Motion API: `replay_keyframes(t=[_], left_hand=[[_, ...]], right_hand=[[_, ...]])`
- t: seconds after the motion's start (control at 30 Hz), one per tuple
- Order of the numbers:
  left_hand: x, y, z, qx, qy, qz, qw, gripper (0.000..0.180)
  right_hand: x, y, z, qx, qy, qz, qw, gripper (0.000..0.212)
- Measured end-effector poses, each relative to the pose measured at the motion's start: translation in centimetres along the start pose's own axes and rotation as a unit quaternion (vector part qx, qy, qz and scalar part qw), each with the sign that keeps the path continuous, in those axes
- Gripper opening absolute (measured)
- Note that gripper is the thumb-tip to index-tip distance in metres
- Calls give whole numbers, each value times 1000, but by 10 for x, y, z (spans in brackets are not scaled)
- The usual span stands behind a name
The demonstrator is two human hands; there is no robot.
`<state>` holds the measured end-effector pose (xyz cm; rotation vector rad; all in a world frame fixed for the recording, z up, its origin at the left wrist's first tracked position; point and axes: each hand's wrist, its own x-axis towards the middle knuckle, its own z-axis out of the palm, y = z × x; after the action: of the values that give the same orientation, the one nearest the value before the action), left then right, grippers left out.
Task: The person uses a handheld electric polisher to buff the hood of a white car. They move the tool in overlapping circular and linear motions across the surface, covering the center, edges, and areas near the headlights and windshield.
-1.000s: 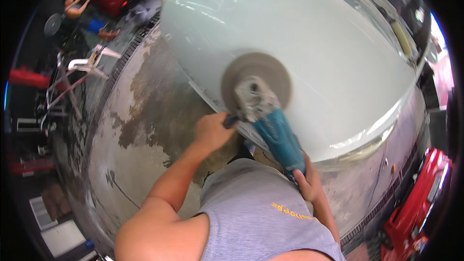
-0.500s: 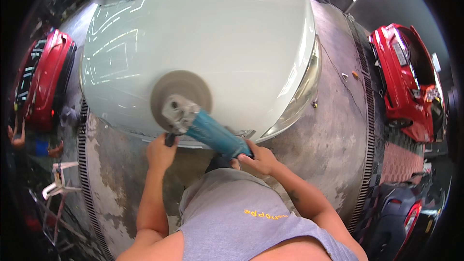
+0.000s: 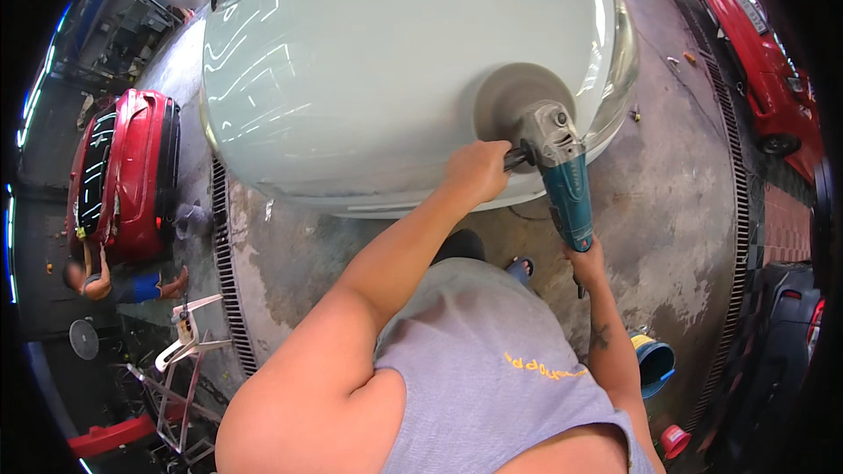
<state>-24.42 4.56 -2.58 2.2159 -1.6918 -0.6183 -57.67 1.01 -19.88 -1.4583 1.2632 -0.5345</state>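
The step in hand looks to be working a pale car hood with a teal rotary polisher, whose round disc sits over the hood at about 1 to 2 o'clock from the middle of the view, near the headlight at 2 o'clock. The left hand is wrapped round the black side handle at the tool head's 8 o'clock; the right hand is clasped round the rear of the body at 6 o'clock. As a judgement, the next pass calls for a firm grip at both points, the disc kept level over the curve, and care where the hood falls away toward the headlight. The disc is smeared as if spinning, so its edge and texture are lost; it seems to lie on the paint, though from above I can't be sure its whole face touches. The right hand's fingers are largely hidden, the tool's trigger cannot be made out, and the hood's far end is cut off at 12 o'clock.
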Motion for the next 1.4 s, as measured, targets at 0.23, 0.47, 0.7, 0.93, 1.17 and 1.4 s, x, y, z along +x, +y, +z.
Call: replay_keyframes(t=[0.23, 0.47, 0.7, 0.93, 1.17, 1.4], left_hand=[[-71, -104, -21, 12, -36, 48, 998, 35], [-145, -251, -90, 13, -39, 10, 999, 35], [-158, -366, -162, 43, -19, -33, 998, 29], [-171, -452, -218, 26, -18, -72, 997, 26], [-225, -603, -234, -70, 76, -156, 982, 22], [-191, -521, -251, -26, 88, -113, 989, 22]], right_hand=[[-71, 31, 139, 20, -26, 69, 997, 18], [-115, -3, 306, -47, 22, 39, 998, 31], [-132, -130, 402, -93, -9, 17, 996, 44], [-153, -227, 442, -109, -105, -29, 988, 84], [-125, -279, 506, -168, -274, -122, 939, 102], [-113, -298, 450, -169, -233, -101, 952, 99]])
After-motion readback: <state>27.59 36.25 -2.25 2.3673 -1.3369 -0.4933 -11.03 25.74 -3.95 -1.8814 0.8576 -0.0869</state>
